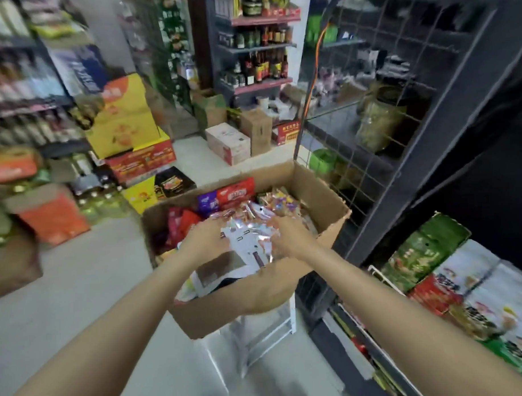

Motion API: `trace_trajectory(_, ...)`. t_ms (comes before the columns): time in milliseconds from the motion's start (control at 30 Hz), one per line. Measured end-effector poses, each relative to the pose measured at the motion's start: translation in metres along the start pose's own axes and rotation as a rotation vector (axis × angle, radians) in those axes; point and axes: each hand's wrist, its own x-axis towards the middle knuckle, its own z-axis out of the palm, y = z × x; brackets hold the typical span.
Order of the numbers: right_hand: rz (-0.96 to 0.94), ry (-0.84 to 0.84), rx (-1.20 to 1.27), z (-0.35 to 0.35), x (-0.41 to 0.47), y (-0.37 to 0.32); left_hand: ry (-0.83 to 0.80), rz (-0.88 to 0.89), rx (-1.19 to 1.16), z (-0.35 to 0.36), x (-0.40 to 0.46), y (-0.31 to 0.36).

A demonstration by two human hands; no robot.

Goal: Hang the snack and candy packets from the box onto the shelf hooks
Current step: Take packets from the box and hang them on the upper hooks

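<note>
Silver-and-white foil snack packets (249, 239): loose heap atop open brown cardboard box (321, 189), directly between both hands. Left hand (206, 238) on heap's left edge, fingers curled onto foil; right hand (286, 237) on right edge, likewise. Firm grip or mere contact: cannot tell, frame blurred. Both hands equally near. Dark wire-grid shelf panel (377, 84) up and right of right hand; hooks not discernible.
</note>
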Motion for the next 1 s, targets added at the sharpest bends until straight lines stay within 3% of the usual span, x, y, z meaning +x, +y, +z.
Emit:
trace_trajectory(133,-0.013,-0.206,-0.064,0.019,0.028,-0.012,-0.21,0.029,0.103,0.004,0.006,-0.029)
trace_trajectory(300,0.007,-0.348,-0.012,0.032,0.04,-0.017,-0.22,0.053,0.01,0.003,0.002,-0.04)
trace_trajectory(433,0.094,-0.273,0.033,0.039,0.053,-0.016,-0.143,-0.048,-0.021,0.005,0.007,-0.042)
trace_trajectory(667,0.186,-0.175,0.065,0.054,0.062,-0.011,0.047,-0.175,0.144,0.011,0.009,-0.03)
trace_trajectory(800,0.084,-0.092,0.067,0.036,0.056,-0.023,0.302,-0.125,0.05,-0.002,0.01,-0.031)
trace_trajectory(1000,-0.036,0.144,-0.027,-0.005,0.043,-0.032,0.286,-0.06,0.02,-0.045,0.006,-0.018)
